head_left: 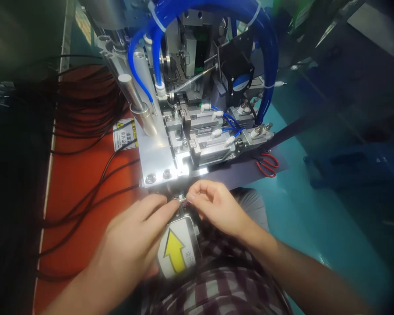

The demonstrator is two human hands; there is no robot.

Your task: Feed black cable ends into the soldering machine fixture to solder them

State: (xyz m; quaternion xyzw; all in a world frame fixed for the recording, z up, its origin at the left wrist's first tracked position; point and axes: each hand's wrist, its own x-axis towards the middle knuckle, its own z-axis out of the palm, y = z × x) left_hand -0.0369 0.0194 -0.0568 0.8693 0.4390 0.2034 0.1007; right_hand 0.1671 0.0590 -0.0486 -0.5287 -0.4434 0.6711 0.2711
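Note:
Between my fingertips is a small pale part with thin wires [182, 199], too small to tell its exact kind. My left hand [136, 229] pinches it from the left, with thumb and fingers close together. From the right, the thumb and index finger of my right hand [216, 203] close on its other side. Both hands are just in front of the near edge of a metal machine [157, 153]. Below the fingertips sits a white cover with a yellow arrow [175, 251], partly hidden by my left hand.
Blue air hoses [271, 57] arch over the machine's cylinders [210, 148]. Red-handled pliers [267, 165] lie to the right. Black cables [95, 192] run across the orange surface [72, 175] at left, near a warning label [124, 134]. An upright metal post [133, 94] stands behind my left hand.

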